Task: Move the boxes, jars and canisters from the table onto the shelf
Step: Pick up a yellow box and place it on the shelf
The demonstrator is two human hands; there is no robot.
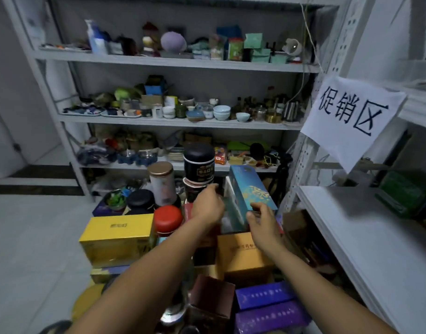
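A tall blue box (251, 186) with a gold pattern stands tilted at the far end of a crowded pile. My left hand (207, 206) lies against its left side, next to two stacked black canisters (199, 165). My right hand (262, 221) curls around its lower right corner. Around them sit a pale canister with a bronze lid (162, 184), a red-lidded jar (168, 218), a black-lidded jar (140, 201), a yellow box (117, 237), an orange box (243, 254) and purple boxes (267, 296). The white shelf board (351, 237) runs along the right.
A green box (404, 196) rests on the right shelf under a paper sign (351, 112). Behind the pile stands a tall white rack (178, 122) full of bowls, cups and clutter. A maroon open box (212, 295) is close to me. Pale floor (33, 237) lies to the left.
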